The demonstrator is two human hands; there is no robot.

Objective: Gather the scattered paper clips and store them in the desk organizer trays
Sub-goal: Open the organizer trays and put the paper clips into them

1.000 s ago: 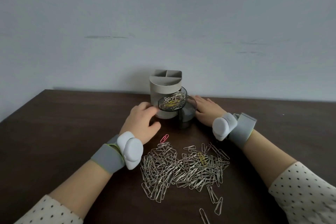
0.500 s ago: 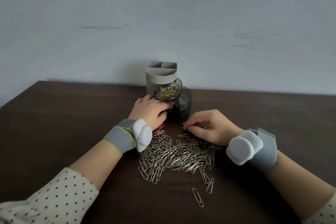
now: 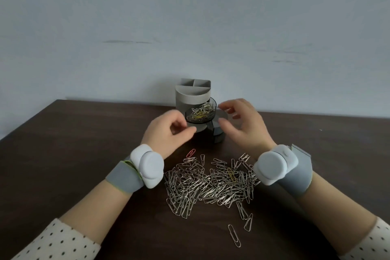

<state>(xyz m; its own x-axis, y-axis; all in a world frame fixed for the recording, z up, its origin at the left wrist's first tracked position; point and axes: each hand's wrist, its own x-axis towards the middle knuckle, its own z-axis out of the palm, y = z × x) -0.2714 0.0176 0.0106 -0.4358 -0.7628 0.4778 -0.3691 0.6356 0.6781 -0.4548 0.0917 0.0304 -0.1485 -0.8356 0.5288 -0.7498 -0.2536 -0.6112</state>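
The paper clips lie heaped on the desk, the pile's long axis running 9 to 3 o'clock, with a few strays trailing off toward 5 o'clock. From my feed, both hands sit at the pile's 12 o'clock, so the next scoop means reaching back toward 6. The left hand has curled fingers; I cannot tell if it pinches a clip. The right hand is spread and relaxed, blurred, and looks slightly nearer the heap. Between them stands the desk organizer, its swung-out tray partly filled. I can read no writing anywhere.
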